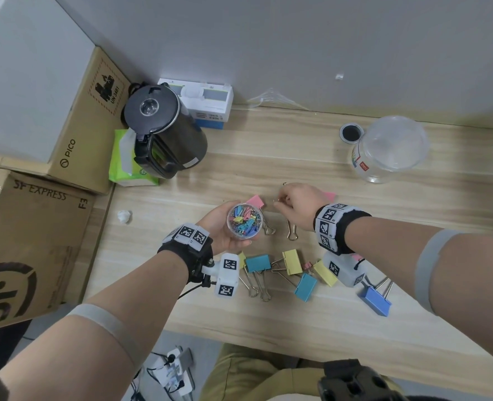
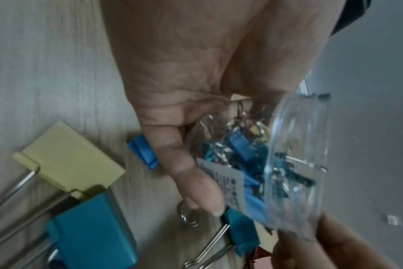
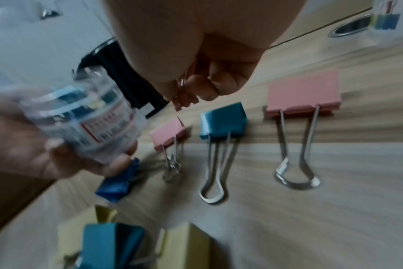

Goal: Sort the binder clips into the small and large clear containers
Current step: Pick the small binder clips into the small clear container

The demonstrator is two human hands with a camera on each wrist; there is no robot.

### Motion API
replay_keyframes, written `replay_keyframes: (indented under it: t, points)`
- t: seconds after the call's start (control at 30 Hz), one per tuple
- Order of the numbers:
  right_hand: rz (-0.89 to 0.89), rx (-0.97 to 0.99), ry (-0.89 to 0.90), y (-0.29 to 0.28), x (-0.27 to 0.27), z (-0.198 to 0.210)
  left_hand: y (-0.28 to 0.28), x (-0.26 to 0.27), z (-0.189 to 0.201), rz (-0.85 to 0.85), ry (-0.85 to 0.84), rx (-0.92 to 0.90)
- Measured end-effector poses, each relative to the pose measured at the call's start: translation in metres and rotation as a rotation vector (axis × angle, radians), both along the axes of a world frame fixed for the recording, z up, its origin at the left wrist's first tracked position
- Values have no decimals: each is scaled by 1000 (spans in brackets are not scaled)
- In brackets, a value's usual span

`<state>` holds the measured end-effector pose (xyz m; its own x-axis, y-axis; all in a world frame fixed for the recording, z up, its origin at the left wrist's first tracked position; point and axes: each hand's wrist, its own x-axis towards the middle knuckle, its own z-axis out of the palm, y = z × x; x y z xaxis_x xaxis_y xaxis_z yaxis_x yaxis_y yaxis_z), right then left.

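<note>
A small pink binder clip (image 3: 184, 96) hangs pinched in the right hand (image 1: 296, 202), just beside the small clear container (image 1: 244, 222) of small clips, which the left hand (image 1: 219, 227) cups above the table (image 1: 312, 322). Dropping it in seems next; large clips (image 1: 293, 261) await the large clear container (image 1: 390, 149).

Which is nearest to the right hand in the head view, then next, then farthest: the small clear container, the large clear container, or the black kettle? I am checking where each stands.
1. Small clear container, just to the left of the right hand, held in the left hand.
2. Large clear container, to the right and further back.
3. Black kettle, far left and back.
</note>
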<state>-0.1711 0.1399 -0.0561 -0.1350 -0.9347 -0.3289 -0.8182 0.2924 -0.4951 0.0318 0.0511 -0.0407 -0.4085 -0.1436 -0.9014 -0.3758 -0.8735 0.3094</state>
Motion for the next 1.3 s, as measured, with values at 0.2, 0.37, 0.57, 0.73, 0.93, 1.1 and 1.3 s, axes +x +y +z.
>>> replay_keyframes:
  t: [0.2,0.37,0.57,0.73,0.93,1.1,1.3]
  points:
    - [-34,-108,-225,-14,11,42,4,-12,6,33,-50,-55]
    - [275,-109,-130,-13,30,63,10,-28,13,24,-44,-80]
    - [274,-110,-94,-1,16,73,17,-33,15,-14,-4,-63]
    - [-8,-149,-184,18,-2,66,26,-30,19,-14,32,-53]
    - [155,323,-16,59,-12,29,32,-13,12,-21,-37,-41]
    - [236,391,30,87,1,8,39,-4,10,-53,-43,-29]
    - [270,328,76,97,9,-6,47,-4,9,-72,-46,-35]
